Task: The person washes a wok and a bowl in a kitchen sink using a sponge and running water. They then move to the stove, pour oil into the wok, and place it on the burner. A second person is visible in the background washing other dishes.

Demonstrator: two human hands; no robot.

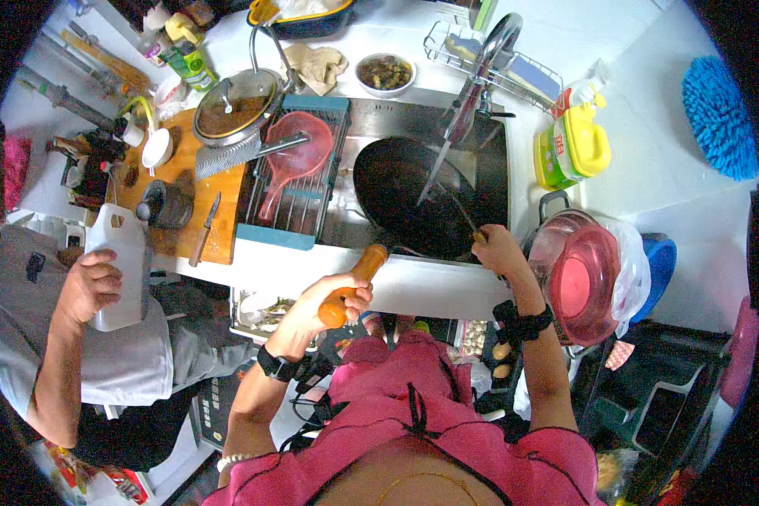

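Note:
My left hand (329, 300) is closed around the wooden handle (370, 262) of a dark wok (392, 190), which lies in the steel sink (336, 215). Near the wok's right side, my right hand (503, 250) grips a thin tool (462, 205) by its handle; the tool reaches over the wok, and its far end is hard to make out. Water runs from the chrome faucet (468, 104) into the wok. Left of the wok, a drying rack (278, 239) bears a pink plastic ladle-like strainer (300, 142).
At left a co-worker's hand (92, 284) holds a white plastic jug (123, 253) beside a wooden board (218, 234) with a knife (205, 228). A lidded pan (237, 107) and a bowl of food (386, 74) stand behind. Yellow detergent (572, 148) and a pink basin (582, 284) are at right.

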